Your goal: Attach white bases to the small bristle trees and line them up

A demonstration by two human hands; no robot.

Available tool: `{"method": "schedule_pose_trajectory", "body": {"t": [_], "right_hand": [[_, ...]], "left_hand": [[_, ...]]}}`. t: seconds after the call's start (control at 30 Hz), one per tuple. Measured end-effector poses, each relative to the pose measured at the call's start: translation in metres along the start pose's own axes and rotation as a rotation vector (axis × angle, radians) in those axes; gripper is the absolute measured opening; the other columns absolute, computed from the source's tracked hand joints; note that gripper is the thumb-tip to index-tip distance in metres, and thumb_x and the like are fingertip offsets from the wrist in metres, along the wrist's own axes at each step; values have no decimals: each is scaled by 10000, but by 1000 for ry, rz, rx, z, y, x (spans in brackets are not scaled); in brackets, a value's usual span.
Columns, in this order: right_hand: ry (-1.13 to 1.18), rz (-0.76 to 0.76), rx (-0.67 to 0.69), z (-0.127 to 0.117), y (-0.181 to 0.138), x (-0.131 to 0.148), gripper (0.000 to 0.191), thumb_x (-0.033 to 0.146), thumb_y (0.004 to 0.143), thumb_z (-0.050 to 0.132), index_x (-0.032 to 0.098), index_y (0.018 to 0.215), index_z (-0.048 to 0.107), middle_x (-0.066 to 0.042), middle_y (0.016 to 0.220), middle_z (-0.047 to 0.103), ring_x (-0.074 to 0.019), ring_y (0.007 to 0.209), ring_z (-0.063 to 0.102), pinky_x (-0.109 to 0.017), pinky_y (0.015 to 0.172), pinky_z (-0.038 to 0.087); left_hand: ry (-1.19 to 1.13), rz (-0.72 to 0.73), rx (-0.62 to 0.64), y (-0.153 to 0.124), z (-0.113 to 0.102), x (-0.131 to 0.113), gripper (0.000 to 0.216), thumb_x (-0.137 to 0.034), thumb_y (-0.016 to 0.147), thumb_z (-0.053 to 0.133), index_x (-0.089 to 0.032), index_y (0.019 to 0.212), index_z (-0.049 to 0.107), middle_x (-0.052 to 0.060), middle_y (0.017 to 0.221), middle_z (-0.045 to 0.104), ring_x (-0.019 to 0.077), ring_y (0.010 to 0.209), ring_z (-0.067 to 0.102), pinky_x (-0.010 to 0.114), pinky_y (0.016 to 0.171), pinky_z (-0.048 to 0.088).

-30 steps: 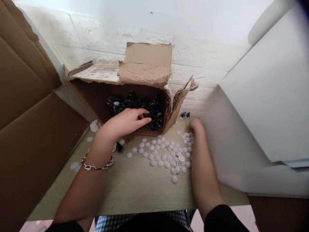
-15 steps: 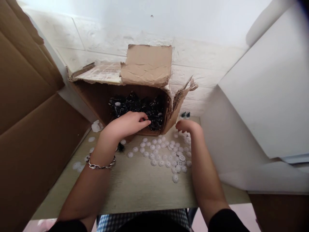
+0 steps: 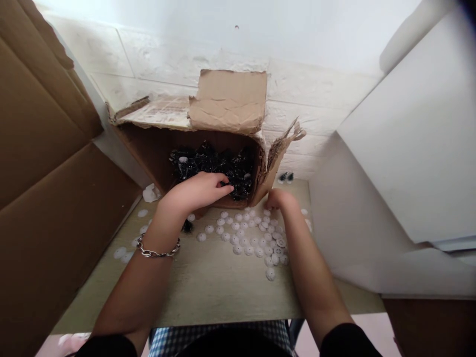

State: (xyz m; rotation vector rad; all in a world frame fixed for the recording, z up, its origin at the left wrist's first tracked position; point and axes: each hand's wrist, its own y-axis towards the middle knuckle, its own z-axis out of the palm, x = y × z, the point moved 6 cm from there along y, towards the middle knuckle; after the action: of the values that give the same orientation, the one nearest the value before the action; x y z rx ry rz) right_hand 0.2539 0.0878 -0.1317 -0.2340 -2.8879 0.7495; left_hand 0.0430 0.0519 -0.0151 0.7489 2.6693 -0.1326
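A torn cardboard box point(image 3: 226, 101) lies on its side at the back of the table, its mouth full of small black parts point(image 3: 208, 161). My left hand point(image 3: 197, 191), a chain bracelet on its wrist, reaches into the box mouth with fingers curled on the black parts. My right hand point(image 3: 278, 198) is closed, fingers bent down onto the table just right of the box. It rests at the far edge of a scatter of several small white round caps point(image 3: 253, 238). What its fingers hold is hidden.
A light wooden table point(image 3: 208, 287) carries everything. Big brown cardboard panels point(image 3: 44, 163) stand on the left, white boards point(image 3: 401, 163) on the right, a white brick wall behind. Two black parts point(image 3: 286, 176) lie right of the box, and stray white caps point(image 3: 124, 253) near the left edge.
My right hand moved left from the table's right side to the box's right corner and closed. My left hand stayed in the box mouth, its fingers curling in.
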Motion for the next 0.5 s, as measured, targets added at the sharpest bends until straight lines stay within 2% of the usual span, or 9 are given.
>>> {"method": "schedule_pose_trajectory", "body": {"t": [0.1,0.23,0.37,0.5], "right_hand": [[27,-15,-15,4,5,4,372,174,522,646,122,884,583,-64,689,602,-161,657,563,-242,551,447],[35,0,-62,2,1,4,366,206,589,640,136,937,555,-74,814,591,-156,739,552,-250,632,447],[47,24,-94,-3,-12,5,304,298,754,489,123,1002,495,-66,957,532,-138,818,525,-306,698,445],[68,11,-162,-9,-22,10,311,307,791,429,131,1046,461,-66,1028,493,-147,877,504,-345,733,433]], "left_hand": [[14,-7,5,1,3,2,480,-543,709,316,-228,976,561,28,890,619,165,784,550,263,710,396],[26,-24,8,2,5,5,479,-544,708,315,-229,971,562,29,891,618,166,786,549,259,709,395],[38,-52,29,3,7,7,483,-550,703,315,-231,978,552,23,895,612,165,791,544,260,716,394],[49,-58,38,4,8,8,493,-558,703,309,-232,992,541,21,907,604,169,806,537,267,727,391]]}}
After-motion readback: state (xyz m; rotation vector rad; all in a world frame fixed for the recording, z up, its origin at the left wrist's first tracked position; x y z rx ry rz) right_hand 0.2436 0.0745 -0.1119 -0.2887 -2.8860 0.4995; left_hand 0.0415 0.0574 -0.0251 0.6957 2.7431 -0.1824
